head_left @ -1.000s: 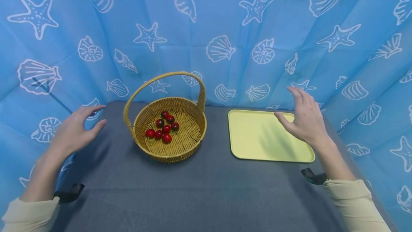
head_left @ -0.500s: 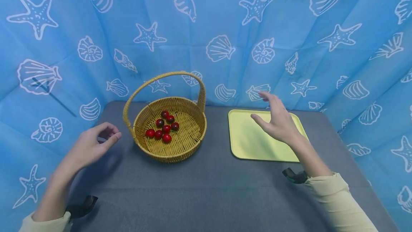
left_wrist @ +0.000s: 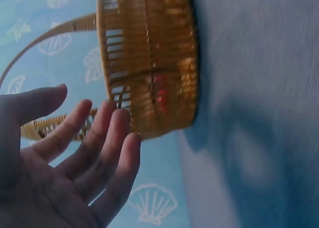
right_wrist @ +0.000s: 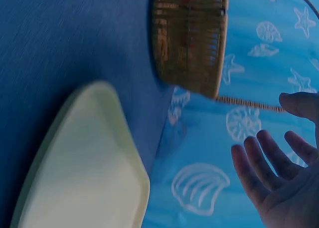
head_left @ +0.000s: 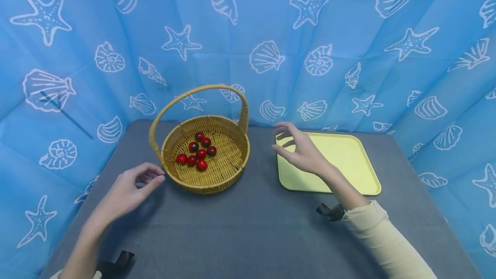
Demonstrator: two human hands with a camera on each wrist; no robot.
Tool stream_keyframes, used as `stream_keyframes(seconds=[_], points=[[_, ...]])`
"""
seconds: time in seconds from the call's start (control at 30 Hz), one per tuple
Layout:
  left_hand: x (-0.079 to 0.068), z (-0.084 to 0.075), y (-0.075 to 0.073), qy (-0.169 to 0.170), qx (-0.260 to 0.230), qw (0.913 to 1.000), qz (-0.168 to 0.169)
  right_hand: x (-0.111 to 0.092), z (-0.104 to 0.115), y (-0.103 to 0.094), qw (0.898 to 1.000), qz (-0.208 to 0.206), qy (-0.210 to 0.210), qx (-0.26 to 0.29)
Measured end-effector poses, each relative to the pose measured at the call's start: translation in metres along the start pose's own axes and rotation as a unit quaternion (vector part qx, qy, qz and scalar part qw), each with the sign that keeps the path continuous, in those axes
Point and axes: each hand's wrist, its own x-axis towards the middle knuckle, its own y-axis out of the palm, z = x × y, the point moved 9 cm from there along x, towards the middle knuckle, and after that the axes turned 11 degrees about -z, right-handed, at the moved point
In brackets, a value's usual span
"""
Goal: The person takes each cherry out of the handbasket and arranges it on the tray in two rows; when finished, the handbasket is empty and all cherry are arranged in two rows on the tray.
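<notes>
A round wicker basket [head_left: 232, 165] with a tall arched handle [head_left: 201, 88] stands on the table, left of centre. Several dark red cherries [head_left: 201, 165] lie on its woven floor, mostly toward the left side. My left hand [head_left: 129, 190] hovers just left of the basket, fingers loosely bent and holding nothing. In the left wrist view its fingertips [left_wrist: 119, 118] overlap the basket's side; whether they touch cannot be told. My right hand [head_left: 302, 150] hangs over the left edge of the yellow tray [head_left: 348, 158], relaxed and holding nothing, a gap away from the basket.
The grey cloth-covered table [head_left: 232, 240] extends in front of the basket and tray. A blue curtain [head_left: 263, 16] printed with shells and starfish hangs behind and at both sides. Each wrist wears a black strap mount [head_left: 329, 212].
Both hands have moved inward toward the basket, the left hand rightward and lower, the right hand leftward across the tray. Basket, cherries and tray stay in place.
</notes>
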Motion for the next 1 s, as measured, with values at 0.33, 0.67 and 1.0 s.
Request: stream_keyframes(seconds=[0.33,0.67,1.0], points=[[-0.008,0.000,0.020,-0.046,-0.052,0.9975,-0.013,0.021,0.022,0.049,0.995,0.058,-0.006,0.080],[-0.012,0.002,0.026,-0.069,-0.121,0.9879,-0.069,0.053,0.045,0.088,0.986,0.114,-0.037,0.115],[-0.013,0.003,0.029,-0.080,-0.103,0.9841,-0.120,0.087,0.063,0.127,0.973,0.197,-0.046,0.114]])
